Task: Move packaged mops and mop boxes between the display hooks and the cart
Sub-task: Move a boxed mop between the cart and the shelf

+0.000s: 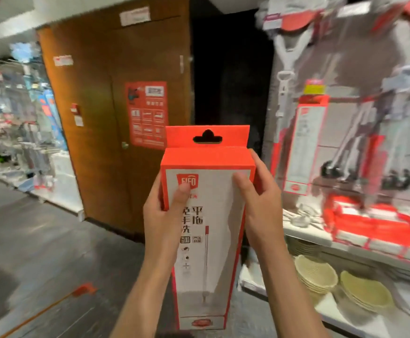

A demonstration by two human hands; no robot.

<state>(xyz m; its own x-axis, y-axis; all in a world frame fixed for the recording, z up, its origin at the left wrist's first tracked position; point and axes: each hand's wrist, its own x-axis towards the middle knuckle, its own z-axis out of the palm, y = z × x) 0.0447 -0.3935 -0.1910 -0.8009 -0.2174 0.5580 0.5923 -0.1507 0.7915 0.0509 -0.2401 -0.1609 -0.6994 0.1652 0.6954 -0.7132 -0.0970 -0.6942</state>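
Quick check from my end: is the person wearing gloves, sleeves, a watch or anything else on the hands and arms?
No. The left hand and right hand are bare, no gloves. Both forearms are uncovered as far as the frame shows; no sleeve, watch, band or ring is visible. The nails on the fingers look short and unpainted.

Retail shop, housewares aisle. Right: display wall [345, 76] hung with packaged mops [284, 76] and hanging mop box [305, 147]; yellow price tag [314, 89] above box. Shelf [345, 242] below with red-white boxes [374, 228]; lower shelf, stacked wicker baskets [315, 273]. Far left: blurred merchandise racks [20, 113]. Centre: wooden door [96, 93] bearing red poster [146, 115].
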